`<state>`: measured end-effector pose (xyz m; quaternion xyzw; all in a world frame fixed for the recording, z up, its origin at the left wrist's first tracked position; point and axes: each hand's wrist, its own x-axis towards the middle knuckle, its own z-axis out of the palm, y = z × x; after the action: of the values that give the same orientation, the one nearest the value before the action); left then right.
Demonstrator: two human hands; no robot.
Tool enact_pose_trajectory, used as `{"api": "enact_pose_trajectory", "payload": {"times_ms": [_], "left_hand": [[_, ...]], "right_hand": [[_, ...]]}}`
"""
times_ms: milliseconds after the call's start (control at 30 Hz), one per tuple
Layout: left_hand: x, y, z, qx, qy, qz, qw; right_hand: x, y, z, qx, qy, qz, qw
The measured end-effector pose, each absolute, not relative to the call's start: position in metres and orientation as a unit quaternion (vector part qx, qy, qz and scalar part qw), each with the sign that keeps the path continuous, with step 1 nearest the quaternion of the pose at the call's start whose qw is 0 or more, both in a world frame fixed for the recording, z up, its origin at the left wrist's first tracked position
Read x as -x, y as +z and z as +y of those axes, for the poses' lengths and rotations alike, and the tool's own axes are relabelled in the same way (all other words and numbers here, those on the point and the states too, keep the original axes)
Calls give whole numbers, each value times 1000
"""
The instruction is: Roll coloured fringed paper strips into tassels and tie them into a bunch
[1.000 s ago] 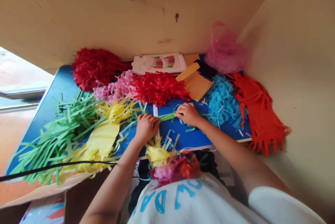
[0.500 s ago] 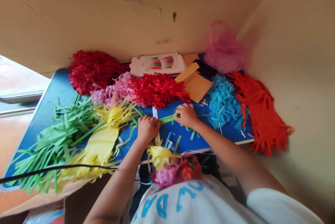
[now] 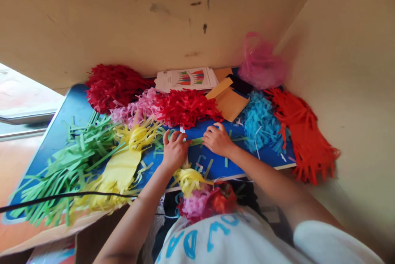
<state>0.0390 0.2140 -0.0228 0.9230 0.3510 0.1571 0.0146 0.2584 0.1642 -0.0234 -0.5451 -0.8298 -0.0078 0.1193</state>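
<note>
Both left hand (image 3: 175, 148) and right hand (image 3: 217, 138), set apart, touch a narrow green strip (image 3: 196, 142), their grip unclear; frilly blue fringe (image 3: 262, 122) lies right, looped yellow fringe (image 3: 135, 137) left.

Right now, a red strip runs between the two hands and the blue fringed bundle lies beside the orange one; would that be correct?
Nearly: the head view shows a green strip between the left hand and right hand, not red; the blue fringed bundle does lie beside the orange one.
</note>
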Motion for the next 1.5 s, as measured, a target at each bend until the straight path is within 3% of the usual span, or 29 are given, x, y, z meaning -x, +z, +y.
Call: {"api": "enact_pose_trajectory", "payload": {"times_ms": [233, 533, 833, 1133, 1500], "left_hand": [[-42, -28, 213, -922, 185, 341, -7], [-36, -32, 207, -905, 179, 386, 9], [-10, -46, 207, -914, 181, 358, 68], [-11, -46, 211, -870, 206, 428, 135], [-25, -43, 212, -850, 156, 495, 90]], "right_hand": [[-262, -25, 175, 561, 5, -817, 136], [-235, -33, 166, 541, -67, -827, 140], [-286, -54, 167, 565, 47, -798, 205], [-292, -50, 175, 591, 135, -760, 235], [-279, -39, 191, 680, 144, -707, 133]]}}
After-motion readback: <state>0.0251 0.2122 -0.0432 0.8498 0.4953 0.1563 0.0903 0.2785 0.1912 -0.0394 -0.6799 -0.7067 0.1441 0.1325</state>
